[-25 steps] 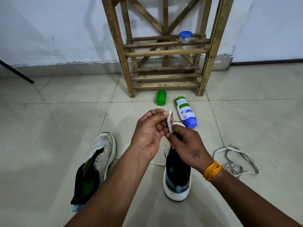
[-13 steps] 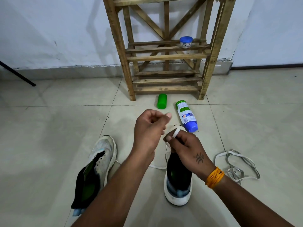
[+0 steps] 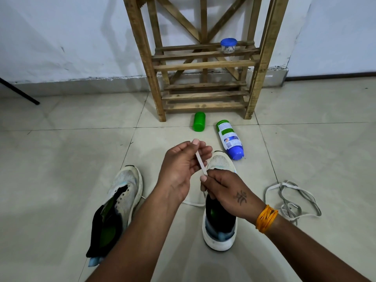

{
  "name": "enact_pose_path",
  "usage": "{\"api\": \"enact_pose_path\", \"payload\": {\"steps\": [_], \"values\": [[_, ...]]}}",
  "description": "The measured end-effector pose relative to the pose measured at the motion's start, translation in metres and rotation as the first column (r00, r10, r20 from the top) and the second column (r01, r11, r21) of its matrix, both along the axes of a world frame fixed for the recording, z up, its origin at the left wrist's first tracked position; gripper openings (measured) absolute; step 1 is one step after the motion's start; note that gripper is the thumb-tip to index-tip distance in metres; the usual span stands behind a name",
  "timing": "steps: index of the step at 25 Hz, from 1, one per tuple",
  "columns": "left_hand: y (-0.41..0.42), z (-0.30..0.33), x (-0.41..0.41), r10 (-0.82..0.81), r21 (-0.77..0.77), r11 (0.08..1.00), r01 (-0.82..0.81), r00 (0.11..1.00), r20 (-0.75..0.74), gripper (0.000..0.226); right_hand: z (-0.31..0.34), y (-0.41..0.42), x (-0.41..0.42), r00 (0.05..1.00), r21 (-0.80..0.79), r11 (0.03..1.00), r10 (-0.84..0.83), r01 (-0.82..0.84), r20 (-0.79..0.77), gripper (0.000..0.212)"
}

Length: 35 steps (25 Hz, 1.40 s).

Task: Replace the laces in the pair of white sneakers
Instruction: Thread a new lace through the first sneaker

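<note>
Left hand [image 3: 183,167] and right hand [image 3: 225,192] each grip the white lace [image 3: 201,165] above the right sneaker [image 3: 220,226].

The tiled floor [image 3: 61,169] carries two white sneakers [image 3: 122,192] [image 3: 220,231], a loose lace pile [image 3: 293,200], a green cap [image 3: 199,121], a toppled bottle [image 3: 230,139] and a wooden rack [image 3: 203,64].

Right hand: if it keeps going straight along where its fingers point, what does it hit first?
Probably the left hand: the right hand points up-left along the lace both hold. Depth unclear.
</note>
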<state>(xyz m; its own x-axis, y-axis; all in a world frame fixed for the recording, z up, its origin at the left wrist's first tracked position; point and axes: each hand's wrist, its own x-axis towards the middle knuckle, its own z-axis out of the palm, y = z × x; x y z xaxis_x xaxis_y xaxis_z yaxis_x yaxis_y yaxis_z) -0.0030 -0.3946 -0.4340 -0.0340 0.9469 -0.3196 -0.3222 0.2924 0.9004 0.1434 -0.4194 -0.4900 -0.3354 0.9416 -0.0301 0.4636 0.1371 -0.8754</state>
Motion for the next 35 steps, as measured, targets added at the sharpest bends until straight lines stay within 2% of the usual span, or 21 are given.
{"api": "enact_pose_path", "payload": {"steps": [2, 4, 6, 8, 10, 12, 15, 18, 24, 27, 30, 33, 35], "values": [[0.005, 0.006, -0.003, 0.047, 0.029, 0.998, -0.048, 0.998, 0.043, 0.021, -0.007, -0.004, 0.002, 0.995, -0.029, 0.999, 0.033, -0.03, 0.096, 0.038], [0.011, 0.012, -0.008, 0.092, 0.08, 0.992, -0.095, 0.995, 0.039, 0.025, -0.012, -0.007, 0.002, 0.969, -0.078, 0.994, 0.094, -0.078, 0.229, 0.039], [0.014, 0.015, -0.01, 0.116, 0.116, 0.986, -0.116, 0.993, 0.007, 0.029, -0.011, -0.007, 0.001, 0.951, -0.101, 0.989, 0.134, -0.109, 0.28, 0.037], [0.01, 0.015, -0.006, 0.082, 0.131, 0.988, -0.077, 0.996, -0.031, 0.032, 0.001, -0.006, -0.006, 0.982, -0.1, 0.99, 0.11, -0.095, 0.154, 0.026], [0.005, 0.016, 0.001, 0.024, 0.131, 0.991, -0.018, 0.999, -0.039, 0.034, 0.017, -0.002, -0.016, 0.99, -0.153, 0.985, 0.065, -0.085, -0.128, 0.014], [0.003, 0.018, 0.005, 0.01, 0.135, 0.991, -0.006, 1.0, -0.026, 0.035, 0.023, 0.0, -0.022, 0.968, -0.154, 0.987, 0.004, -0.044, -0.25, 0.024], [0.01, 0.021, -0.003, 0.043, 0.161, 0.986, -0.041, 0.999, -0.008, 0.036, 0.01, -0.009, -0.023, 0.984, -0.173, 0.984, 0.003, -0.034, -0.176, 0.027], [0.013, 0.016, -0.009, 0.03, 0.155, 0.988, -0.019, 0.997, -0.068, 0.034, -0.003, -0.019, -0.021, 0.994, -0.235, 0.969, 0.056, -0.076, -0.091, 0.025], [0.01, 0.002, -0.009, -0.023, 0.137, 0.989, 0.049, 0.982, -0.187, 0.03, -0.006, -0.022, -0.019, 0.988, -0.303, 0.94, 0.151, -0.156, -0.038, 0.024], [0.011, -0.002, -0.011, -0.077, 0.131, 0.985, 0.11, 0.97, -0.232, 0.028, -0.009, -0.025, -0.02, 0.977, -0.302, 0.931, 0.214, -0.204, -0.001, 0.026], [0.012, -0.005, -0.011, -0.065, 0.131, 0.986, 0.104, 0.961, -0.267, 0.027, -0.009, -0.025, -0.022, 0.961, -0.303, 0.922, 0.27, -0.242, 0.054, 0.026], [0.013, -0.008, -0.009, -0.025, 0.165, 0.981, 0.103, 0.908, -0.418, 0.025, -0.008, -0.023, -0.021, 0.959, -0.262, 0.936, 0.267, -0.234, 0.098, 0.024], [0.013, -0.016, -0.008, 0.032, 0.238, 0.961, 0.144, 0.792, -0.61, 0.022, -0.006, -0.023, -0.017, 0.979, -0.256, 0.952, 0.192, -0.169, 0.065, 0.014]]}}
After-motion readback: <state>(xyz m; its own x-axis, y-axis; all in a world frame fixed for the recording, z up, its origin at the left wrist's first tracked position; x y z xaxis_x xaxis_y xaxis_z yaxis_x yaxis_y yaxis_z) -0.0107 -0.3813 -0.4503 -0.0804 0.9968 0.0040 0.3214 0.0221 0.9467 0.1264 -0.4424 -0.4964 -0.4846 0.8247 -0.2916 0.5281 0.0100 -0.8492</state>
